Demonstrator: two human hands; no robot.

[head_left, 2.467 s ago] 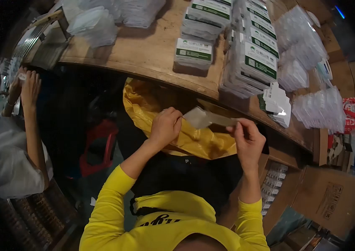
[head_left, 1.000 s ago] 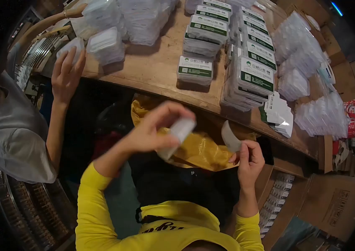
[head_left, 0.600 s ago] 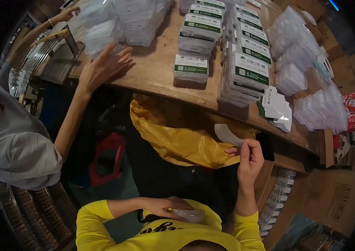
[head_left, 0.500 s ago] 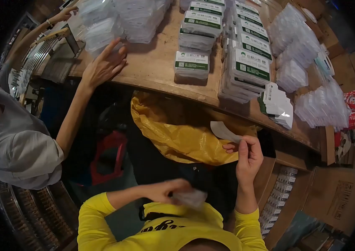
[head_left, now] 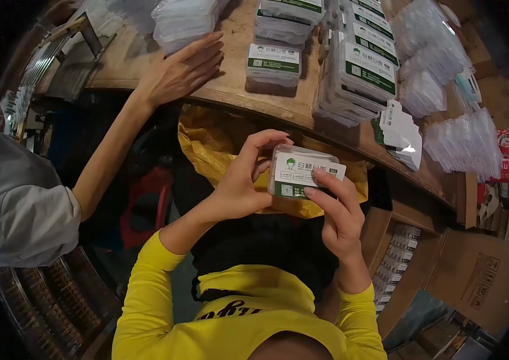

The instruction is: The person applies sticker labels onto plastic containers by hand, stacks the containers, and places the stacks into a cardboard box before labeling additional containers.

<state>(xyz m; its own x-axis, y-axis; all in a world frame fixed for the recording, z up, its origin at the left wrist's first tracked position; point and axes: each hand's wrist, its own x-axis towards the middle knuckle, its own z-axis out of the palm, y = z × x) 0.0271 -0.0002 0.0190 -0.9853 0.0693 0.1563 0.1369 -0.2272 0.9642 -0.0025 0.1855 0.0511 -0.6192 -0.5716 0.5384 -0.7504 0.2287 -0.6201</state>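
My left hand (head_left: 243, 187) grips a small clear plastic box (head_left: 280, 157) by its left end, thumb below and fingers behind. Over the front of the box lies a white and green printed card (head_left: 296, 176), its right end sticking out past the box. The fingers of my right hand (head_left: 341, 223) hold that right end. Whether the card is inside the lid or on top of it, I cannot tell. Both hands are above a yellow woven sack (head_left: 203, 141), just in front of the table edge.
On the wooden table (head_left: 230, 81) stand stacked boxes with cards (head_left: 274, 63), a pile of loose cards (head_left: 400, 133) and clear boxes (head_left: 464, 144). At left, a co-worker's hand (head_left: 182, 72) rests by more clear boxes (head_left: 185, 24). An open carton (head_left: 476, 282) stands at lower right.
My left hand has risen from near my body with the box. My right hand has brought the curved card onto the box. The co-worker's hand has shifted right, and the view has tilted slightly.
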